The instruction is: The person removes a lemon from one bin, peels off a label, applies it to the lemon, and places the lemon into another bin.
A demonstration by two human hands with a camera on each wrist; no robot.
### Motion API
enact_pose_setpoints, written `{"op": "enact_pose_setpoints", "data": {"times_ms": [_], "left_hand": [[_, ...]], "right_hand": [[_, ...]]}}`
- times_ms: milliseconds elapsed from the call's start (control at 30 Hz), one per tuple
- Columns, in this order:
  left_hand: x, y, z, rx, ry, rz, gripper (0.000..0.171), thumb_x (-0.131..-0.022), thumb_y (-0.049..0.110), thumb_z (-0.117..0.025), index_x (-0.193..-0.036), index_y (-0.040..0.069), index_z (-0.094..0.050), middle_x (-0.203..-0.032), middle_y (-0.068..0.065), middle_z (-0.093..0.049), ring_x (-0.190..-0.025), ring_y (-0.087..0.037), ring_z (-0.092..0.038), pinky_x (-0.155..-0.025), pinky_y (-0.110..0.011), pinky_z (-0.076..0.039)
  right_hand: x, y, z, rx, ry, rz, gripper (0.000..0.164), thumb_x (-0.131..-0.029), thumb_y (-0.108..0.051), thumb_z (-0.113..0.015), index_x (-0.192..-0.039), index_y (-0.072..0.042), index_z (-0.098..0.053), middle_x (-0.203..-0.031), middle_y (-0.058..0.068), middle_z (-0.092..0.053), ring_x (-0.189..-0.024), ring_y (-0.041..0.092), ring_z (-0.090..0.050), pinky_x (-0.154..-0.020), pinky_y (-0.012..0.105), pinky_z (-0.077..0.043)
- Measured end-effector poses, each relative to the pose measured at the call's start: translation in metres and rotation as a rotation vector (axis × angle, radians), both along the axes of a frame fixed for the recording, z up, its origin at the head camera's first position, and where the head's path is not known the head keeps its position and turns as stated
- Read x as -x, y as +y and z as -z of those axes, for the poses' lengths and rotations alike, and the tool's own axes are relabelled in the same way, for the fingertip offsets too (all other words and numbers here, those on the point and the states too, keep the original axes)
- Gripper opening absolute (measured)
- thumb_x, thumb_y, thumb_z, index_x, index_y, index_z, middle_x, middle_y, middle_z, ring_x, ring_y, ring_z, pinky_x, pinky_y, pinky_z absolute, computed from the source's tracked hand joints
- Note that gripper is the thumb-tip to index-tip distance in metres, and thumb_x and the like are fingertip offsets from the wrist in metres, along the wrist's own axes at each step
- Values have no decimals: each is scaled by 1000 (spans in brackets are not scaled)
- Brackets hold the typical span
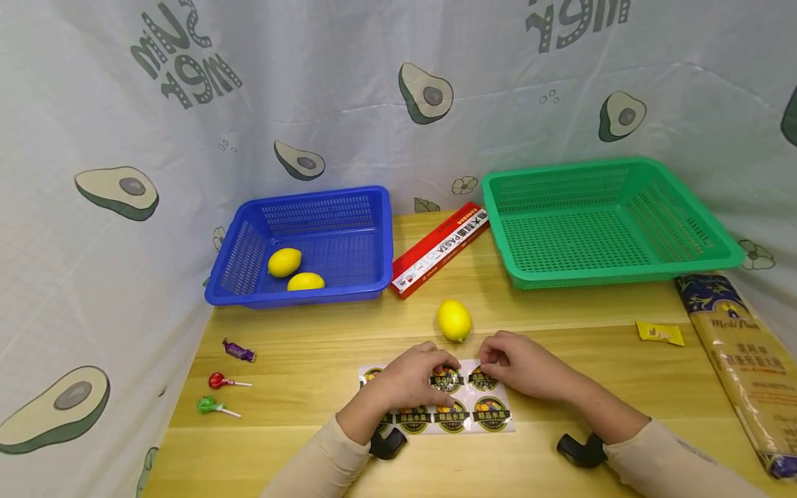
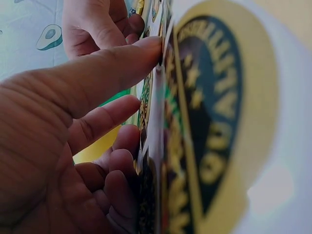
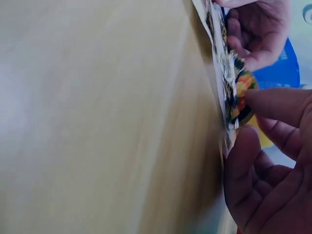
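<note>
A sheet of round fruit stickers [image 1: 461,423] lies on the wooden table, printed in black and gold. My left hand [image 1: 407,379] rests on it, thumb and fingers spread and touching its surface. Over the sheet's upper right corner, my right hand [image 1: 529,363] pinches the edge of one round sticker [image 3: 245,90], which stands up from the sheet in the right wrist view. Just beyond the sheet, between the two hands, sits a yellow lemon [image 1: 454,320]. Close by in the left wrist view, another sticker [image 2: 209,97] fills much of the picture.
Behind stand a blue basket [image 1: 311,296] with two lemons and a green basket [image 1: 623,273], a red pasta box [image 1: 438,250] between them. A purple candy [image 1: 239,351] and two lollipops [image 1: 218,381] lie left. At right are a yellow packet [image 1: 660,333] and a pasta bag [image 1: 741,360].
</note>
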State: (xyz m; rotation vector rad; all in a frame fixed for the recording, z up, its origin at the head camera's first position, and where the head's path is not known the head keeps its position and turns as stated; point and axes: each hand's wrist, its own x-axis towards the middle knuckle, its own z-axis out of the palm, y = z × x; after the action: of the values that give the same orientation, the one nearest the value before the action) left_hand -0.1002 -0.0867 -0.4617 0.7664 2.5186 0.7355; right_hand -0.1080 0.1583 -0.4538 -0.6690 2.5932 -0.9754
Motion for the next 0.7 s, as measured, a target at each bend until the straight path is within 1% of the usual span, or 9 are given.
{"op": "enact_pose_setpoints", "data": {"times_ms": [167, 300, 400, 500, 567, 633, 700], "left_hand": [[0, 1, 1, -8, -8, -3, 53, -77, 33, -90, -124, 26, -68, -98, 11, -55, -89, 0, -51, -81, -15, -45], [0, 1, 1, -9, -13, -6, 53, -77, 33, -90, -125, 26, -67, -97, 10, -55, -89, 0, -51, -80, -15, -44], [-1, 1, 1, -7, -17, -9, 53, -77, 33, -90, -125, 26, -68, -96, 10, -55, -88, -1, -51, -79, -15, -44], [-1, 1, -1, -21, -15, -17, 49, -78, 34, -89, -122, 25, -69, -94, 11, -55, -86, -1, -50, -78, -15, -44], [-2, 2, -2, -72, -12, -40, 43, -81, 36, -86, -118, 24, -71, -92, 11, -57, -83, 0, -50, -75, -15, -44], [-2, 3, -4, -175, -40, -83, 33, -85, 36, -84, -111, 20, -73, -89, 11, -59, -75, 1, -50, -68, -15, -44], [-3, 4, -5, -296, -76, -128, 22, -89, 35, -80, -100, 17, -74, -84, 11, -61, -64, 1, -47, -58, -16, -41]], "right_hand": [[0, 9, 1, 69, -67, 21, 10, -95, -18, -72, -89, -20, -64, -81, -7, -59, -71, 3, -51, -64, 22, -46], [1, 13, -1, 131, -170, 79, 8, -97, -16, -69, -96, -13, -62, -79, -1, -59, -67, 7, -53, -60, 23, -47], [2, 13, -4, 192, -250, 136, 10, -98, -14, -67, -101, -8, -60, -83, 4, -60, -66, 11, -54, -57, 24, -50], [1, 12, -6, 262, -313, 166, 15, -98, -13, -67, -105, -3, -59, -88, 10, -63, -66, 15, -57, -57, 27, -53], [0, 12, -6, 314, -353, 164, 18, -98, -13, -67, -106, -1, -57, -90, 13, -64, -68, 17, -61, -58, 29, -56], [-1, 12, -6, 374, -392, 141, 19, -98, -12, -66, -106, 2, -56, -93, 15, -66, -72, 18, -65, -60, 31, -58], [-3, 12, -6, 423, -436, 122, 20, -99, -12, -66, -106, 4, -55, -95, 17, -67, -77, 19, -68, -63, 32, -60]]}}
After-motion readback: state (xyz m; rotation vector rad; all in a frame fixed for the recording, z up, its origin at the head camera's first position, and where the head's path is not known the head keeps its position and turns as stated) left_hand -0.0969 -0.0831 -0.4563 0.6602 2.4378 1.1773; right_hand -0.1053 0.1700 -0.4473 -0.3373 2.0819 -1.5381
